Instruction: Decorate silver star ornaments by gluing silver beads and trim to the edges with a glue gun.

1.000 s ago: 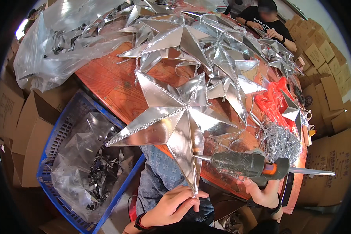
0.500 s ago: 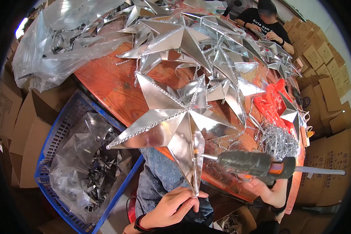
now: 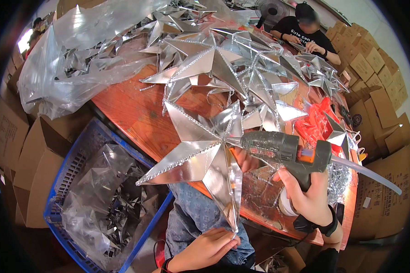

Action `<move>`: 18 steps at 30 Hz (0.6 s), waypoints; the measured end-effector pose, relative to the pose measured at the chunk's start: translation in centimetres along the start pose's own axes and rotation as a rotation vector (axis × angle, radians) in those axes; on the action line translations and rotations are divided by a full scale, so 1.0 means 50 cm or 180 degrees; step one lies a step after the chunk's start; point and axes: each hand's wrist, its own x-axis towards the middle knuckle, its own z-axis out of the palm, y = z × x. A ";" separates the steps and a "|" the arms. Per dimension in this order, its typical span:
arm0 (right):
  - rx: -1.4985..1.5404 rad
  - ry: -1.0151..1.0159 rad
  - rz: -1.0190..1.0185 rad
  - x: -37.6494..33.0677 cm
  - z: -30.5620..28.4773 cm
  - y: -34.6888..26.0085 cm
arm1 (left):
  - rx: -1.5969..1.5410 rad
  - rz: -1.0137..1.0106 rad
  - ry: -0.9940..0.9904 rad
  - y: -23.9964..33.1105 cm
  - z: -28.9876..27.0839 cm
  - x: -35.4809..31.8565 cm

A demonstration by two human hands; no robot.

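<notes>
A large silver folded star (image 3: 196, 157) with glittery trim along some of its ridges tilts over the table's near edge. My left hand (image 3: 207, 249) pinches the tip of its lowest point. In my right hand (image 3: 307, 193) is a dark glue gun (image 3: 278, 148), gripped by its handle, with a pale glue stick (image 3: 369, 173) jutting from the back. The gun's nozzle is at the star's centre, where the ridges meet; whether it touches cannot be made out. Beside my right wrist, a white roll (image 3: 287, 204) stands partly hidden.
More silver stars (image 3: 209, 63) pile across the wooden table (image 3: 123, 102). A red plastic bag (image 3: 318, 119) and silver tinsel (image 3: 339, 179) lie to the right. A blue basket (image 3: 54, 207) stands lower left, cardboard boxes (image 3: 36, 168) beside it. Another person (image 3: 305, 34) works at the far right.
My right hand has raised the glue gun, its nozzle moving from the star's lower point up to the centre. The star has shifted slightly right and down in view.
</notes>
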 end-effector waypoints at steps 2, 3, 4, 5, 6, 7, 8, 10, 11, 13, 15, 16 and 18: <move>0.0129 0.0054 -0.0051 0.006 0.003 0.004 | 0.0133 0.0087 0.0052 -0.005 0.001 -0.001; 0.0170 0.0020 0.0007 0.007 0.003 0.004 | 0.0205 0.0123 0.0089 -0.010 0.003 -0.003; 0.0209 -0.0014 0.0065 0.009 0.004 0.004 | 0.0278 0.0160 0.0125 -0.013 0.003 -0.004; 0.0287 -0.0004 0.0105 0.010 0.006 0.005 | 0.0318 0.0155 0.0102 -0.015 0.002 -0.004; 0.0373 0.0003 0.0142 0.010 0.009 0.007 | 0.0364 0.0144 0.0081 -0.015 0.001 -0.004; 0.0458 0.0011 0.0180 0.010 0.011 0.009 | 0.0409 0.0134 0.0059 -0.016 0.000 -0.004; 0.0462 0.0017 0.0174 0.010 0.013 0.009 | 0.0445 0.0124 0.0041 -0.017 0.000 -0.005; 0.0468 0.0025 0.0160 0.012 0.014 0.009 | 0.0514 0.0105 0.0008 -0.019 0.000 -0.006; 0.0452 0.0052 0.0030 0.011 0.016 0.012 | 0.0510 0.0100 0.0011 -0.020 0.001 -0.007; 0.0412 0.0113 -0.0218 0.008 0.020 0.021 | 0.0496 0.0094 0.0008 -0.025 0.002 -0.009; 0.0464 0.0158 -0.0256 0.006 0.022 0.025 | 0.0501 0.0087 -0.0009 -0.028 0.003 -0.009; 0.0491 0.0180 -0.0276 0.006 0.022 0.026 | 0.0504 0.0083 -0.0017 -0.029 0.003 -0.009; 0.0409 0.0082 -0.0253 0.005 0.015 0.017 | 0.0483 0.0077 0.0013 -0.031 0.004 -0.009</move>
